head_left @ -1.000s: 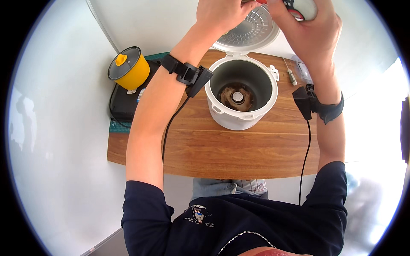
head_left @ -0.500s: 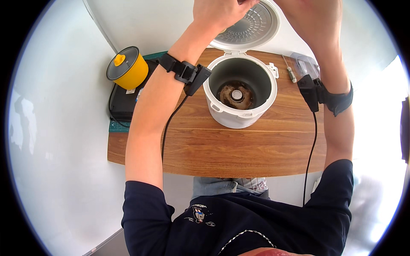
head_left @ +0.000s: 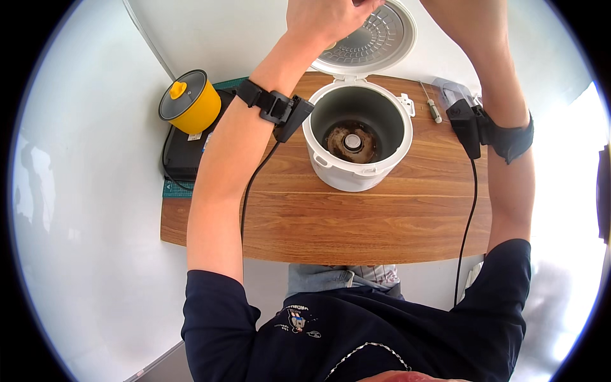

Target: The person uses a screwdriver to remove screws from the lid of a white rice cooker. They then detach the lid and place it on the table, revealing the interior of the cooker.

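Observation:
A white rice cooker [head_left: 347, 178] stands on the table with its lid [head_left: 382, 41] tipped up at the back. Inside, a brown-stained heating plate [head_left: 366, 149] surrounds a round silver button. My left hand [head_left: 324, 22] is raised in front of the lid's left part at the top edge of the view. Its thumb and a finger look curled together; whatever they hold is cut off by the frame. To the right of the lid, my right hand [head_left: 468, 19] is raised too, its fingers beyond the top edge. Both wrists wear black straps with small cabled devices.
At the left, a yellow pot [head_left: 197, 108] with a grey lid sits on a black flat appliance [head_left: 181, 153] over a green mat [head_left: 175, 189]. A screwdriver [head_left: 434, 111] and a clear plastic piece [head_left: 450, 92] lie behind right on the wooden table [head_left: 356, 223].
My right hand and forearm have shifted up and slightly right, away from the left hand. My left hand has barely moved. The rice cooker stays in place.

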`<state>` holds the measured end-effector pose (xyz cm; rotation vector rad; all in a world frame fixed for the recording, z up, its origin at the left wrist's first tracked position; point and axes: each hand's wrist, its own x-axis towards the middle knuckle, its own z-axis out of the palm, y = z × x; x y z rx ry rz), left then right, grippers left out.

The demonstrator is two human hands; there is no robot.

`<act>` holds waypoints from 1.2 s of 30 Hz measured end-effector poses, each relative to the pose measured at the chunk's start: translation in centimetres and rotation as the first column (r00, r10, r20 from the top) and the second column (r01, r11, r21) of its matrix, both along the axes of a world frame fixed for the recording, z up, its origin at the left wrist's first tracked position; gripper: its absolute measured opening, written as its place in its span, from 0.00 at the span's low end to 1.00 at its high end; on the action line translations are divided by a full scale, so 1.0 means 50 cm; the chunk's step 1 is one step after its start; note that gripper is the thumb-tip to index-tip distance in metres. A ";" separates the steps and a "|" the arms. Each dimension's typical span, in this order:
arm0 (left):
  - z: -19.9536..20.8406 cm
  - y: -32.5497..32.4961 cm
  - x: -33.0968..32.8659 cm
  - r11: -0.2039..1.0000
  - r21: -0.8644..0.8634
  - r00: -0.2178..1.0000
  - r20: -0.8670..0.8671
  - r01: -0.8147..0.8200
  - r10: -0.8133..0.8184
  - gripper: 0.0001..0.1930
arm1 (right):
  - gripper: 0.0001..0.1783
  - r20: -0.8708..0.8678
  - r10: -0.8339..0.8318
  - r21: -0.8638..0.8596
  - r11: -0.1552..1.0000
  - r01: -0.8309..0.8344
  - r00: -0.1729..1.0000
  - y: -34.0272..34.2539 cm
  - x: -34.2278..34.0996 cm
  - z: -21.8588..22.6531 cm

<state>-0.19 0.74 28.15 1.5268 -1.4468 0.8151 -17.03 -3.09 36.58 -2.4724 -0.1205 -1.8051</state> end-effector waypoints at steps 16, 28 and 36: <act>0.002 -0.003 0.001 0.997 0.067 0.999 -0.020 -0.042 0.044 0.15 | 0.10 -0.084 -0.020 0.006 1.000 0.021 0.996 -0.022 0.019 0.032; 0.008 -0.002 0.002 0.998 0.048 0.999 -0.005 -0.051 0.052 0.16 | 0.11 -0.060 -0.021 0.004 1.000 0.021 0.998 -0.019 0.031 0.046; 0.009 0.001 0.008 0.997 0.063 0.998 -0.028 -0.051 0.053 0.17 | 0.11 -0.083 -0.009 0.012 1.000 0.010 0.997 -0.026 0.046 0.056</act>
